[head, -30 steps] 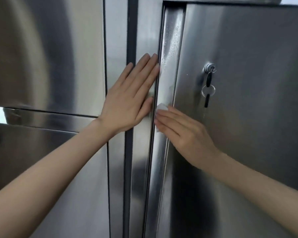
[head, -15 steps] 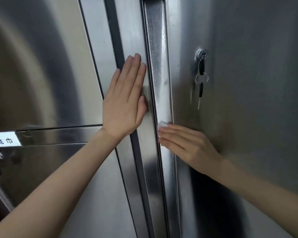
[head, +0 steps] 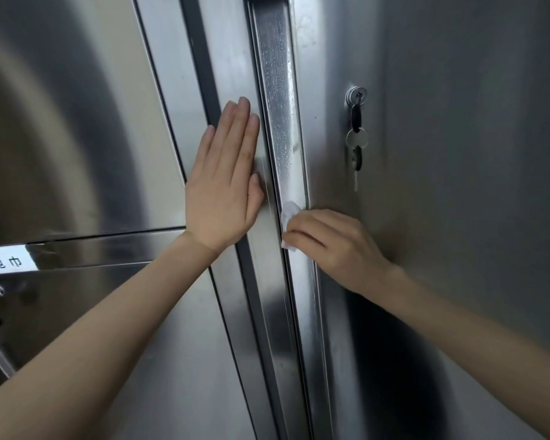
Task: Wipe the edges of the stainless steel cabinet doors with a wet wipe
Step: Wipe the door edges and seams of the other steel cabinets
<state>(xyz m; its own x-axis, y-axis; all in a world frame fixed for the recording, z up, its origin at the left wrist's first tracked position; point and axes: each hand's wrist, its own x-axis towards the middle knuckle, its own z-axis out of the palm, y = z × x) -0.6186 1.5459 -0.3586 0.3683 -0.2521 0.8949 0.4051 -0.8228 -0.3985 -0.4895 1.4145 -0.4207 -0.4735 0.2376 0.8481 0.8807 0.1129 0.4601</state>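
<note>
1. Where the right door (head: 458,217) meets the frame, we see the right hand (head: 334,246) with its fingers curled over a white wipe (head: 289,214), pressing it onto the door's recessed left edge (head: 283,128).
2. The wipe is crumpled under the fingertips, with a bit showing above them and a bit below.
3. Above the wipe, we see droplets and wet streaks on the edge.
4. The left hand (head: 223,185) lies flat with its fingers straight and together and the thumb alongside. It holds nothing and rests on the steel strip (head: 267,255) just left of the edge, across a dark gap.
5. We see the two hands near each other but not touching.
6. On the right door, above the right hand, a lock (head: 356,94) holds a key (head: 356,115), and a ring with another key hangs from it.
7. At the lower left, we see a label (head: 5,263) with two characters on a horizontal rail.
</note>
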